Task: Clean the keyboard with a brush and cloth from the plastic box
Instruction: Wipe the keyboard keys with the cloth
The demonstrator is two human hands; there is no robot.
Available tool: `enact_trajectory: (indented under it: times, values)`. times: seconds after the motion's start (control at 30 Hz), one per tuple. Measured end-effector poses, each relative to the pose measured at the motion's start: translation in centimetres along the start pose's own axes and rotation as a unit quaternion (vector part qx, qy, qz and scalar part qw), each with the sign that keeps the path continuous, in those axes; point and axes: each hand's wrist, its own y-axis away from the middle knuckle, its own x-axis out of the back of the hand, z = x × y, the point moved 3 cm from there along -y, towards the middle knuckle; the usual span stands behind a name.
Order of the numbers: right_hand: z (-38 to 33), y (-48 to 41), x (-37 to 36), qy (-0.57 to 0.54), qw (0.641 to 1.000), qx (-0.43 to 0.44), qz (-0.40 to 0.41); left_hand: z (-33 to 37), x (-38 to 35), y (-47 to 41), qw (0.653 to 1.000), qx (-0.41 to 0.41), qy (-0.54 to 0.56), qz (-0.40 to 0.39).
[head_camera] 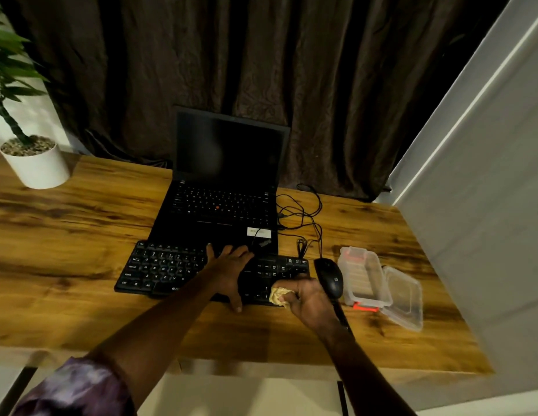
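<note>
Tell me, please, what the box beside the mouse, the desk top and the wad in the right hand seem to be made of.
Desk top: wood or wood-look laminate, smooth with a slight sheen and streaky grain.
Box: clear hard plastic, glossy; the grain shows through it.
Wad: soft yellowish cloth, probably, matte and crumpled in the right hand.

Just right of the keyboard: mouse, then plastic box

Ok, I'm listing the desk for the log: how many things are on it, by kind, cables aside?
Computer gear: 3 (laptop, keyboard, mouse)
Cleaning kit: 2 (cloth, plastic box)
Plants: 1 (potted plant)
Total: 6
Dark stick under the right hand, maybe a brush, not counted.
</note>
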Motion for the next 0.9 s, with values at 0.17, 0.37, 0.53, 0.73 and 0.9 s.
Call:
enact_trajectory:
  times: [0.17,0.37,0.53,0.73,0.9]
  values:
    - [2.5,1.2,1.8,-0.014,0.999,-0.028,0.021,-0.2,-0.2,-0.1,1.000,-0.011,-0.002,0.009]
    - [2.5,1.6,1.4,0.002,0.998,-0.024,0.062,0.0,-0.1,0.3,1.000,-0.012,-0.019,0.011]
    - [0.5,1.4,0.6,-0.140,0.984,-0.024,0.111,-0.2,-0.9,0.6,0.996,-0.052,-0.035,0.058]
    - [-2.6,-0.6,-0.7,-0.328,0.936,-0.044,0.119,0.5,-1.3,2.5,0.950,-0.132,0.244,0.145]
    - [-5.4,-2.4,-2.0,-0.467,0.880,-0.067,0.063,-1.8,-0.6,3.6,0.866,-0.124,0.444,0.195]
